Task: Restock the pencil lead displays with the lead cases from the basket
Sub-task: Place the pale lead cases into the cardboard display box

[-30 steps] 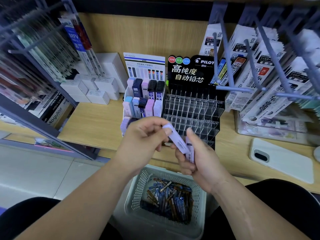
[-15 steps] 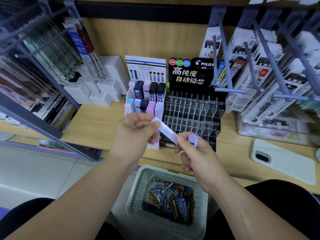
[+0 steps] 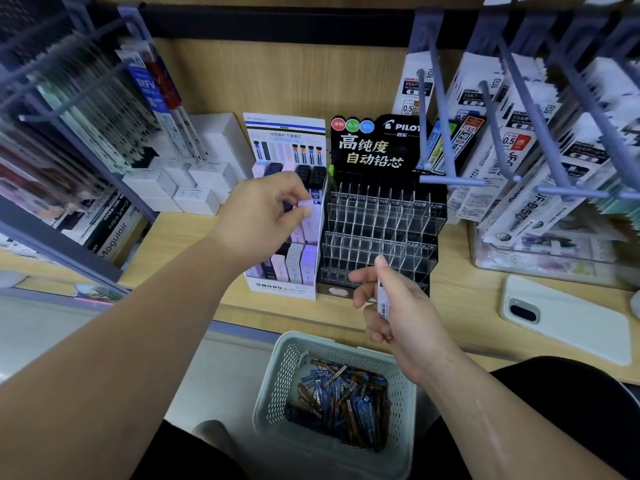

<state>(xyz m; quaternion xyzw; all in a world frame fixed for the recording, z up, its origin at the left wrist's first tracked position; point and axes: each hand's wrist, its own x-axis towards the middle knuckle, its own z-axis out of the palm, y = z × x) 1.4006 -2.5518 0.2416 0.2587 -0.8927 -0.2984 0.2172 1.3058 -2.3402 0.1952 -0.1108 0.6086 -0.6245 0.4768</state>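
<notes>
Counter [image 3: 194, 251]: pale wood, matt. Basket [image 3: 277, 382]: perforated plastic. Right display rack [image 3: 381, 223]: clear glossy plastic. Left display box [image 3: 280, 289]: white card.

Our left hand [image 3: 266, 216] is stretched forward on a straight arm, thumb and fingers pinching a lilac case [image 3: 308, 218]. Our right hand [image 3: 394, 310] hangs lower and nearer, fingers curled round a second case [image 3: 382, 301], forefinger raised.

On the counter [image 3: 173, 258] the box display [image 3: 281, 289] stands just left of the rack [image 3: 381, 216]. A phone [image 3: 571, 323] lies further right. The basket [image 3: 273, 386] sits before them.
</notes>
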